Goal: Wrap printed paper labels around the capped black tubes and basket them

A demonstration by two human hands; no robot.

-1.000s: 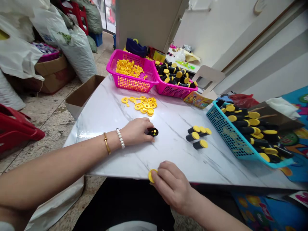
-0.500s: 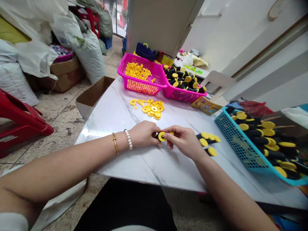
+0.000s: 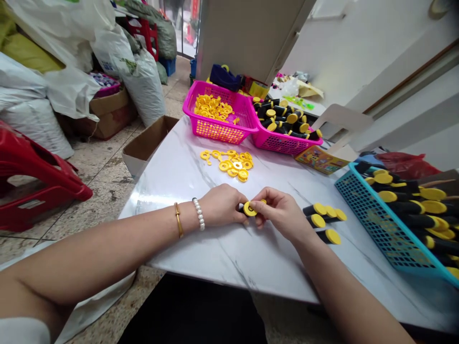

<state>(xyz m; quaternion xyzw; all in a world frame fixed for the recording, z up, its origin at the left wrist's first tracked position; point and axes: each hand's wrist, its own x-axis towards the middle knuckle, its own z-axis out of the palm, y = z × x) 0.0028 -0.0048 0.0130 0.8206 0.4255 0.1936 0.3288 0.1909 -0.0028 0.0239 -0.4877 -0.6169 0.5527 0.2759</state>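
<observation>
My left hand point(image 3: 226, 204) is closed around a black tube, most of which its fingers hide. At the tube's end, facing me, sits a yellow ring-shaped cap point(image 3: 250, 209). My right hand point(image 3: 283, 212) pinches this cap at its right side, thumb on the front and fingers behind. Beyond my hands, a loose group of yellow ring caps point(image 3: 225, 166) lies on the white marbled table point(image 3: 211, 253). Just right of my right hand are several black tubes with yellow caps point(image 3: 333, 236), lying on their sides.
At the table's back stand a pink basket point(image 3: 222, 136) of yellow caps and a second pink basket point(image 3: 279, 143) of capped black tubes. A blue basket point(image 3: 380, 229) of tubes is at right. On the floor, left, are a cardboard box point(image 3: 138, 165) and a red stool point(image 3: 46, 191).
The view has shifted, so everything appears a little further right or lower. My right thumb has moved slightly on the yellow cap, showing more of its centre. Both hands keep their hold.
</observation>
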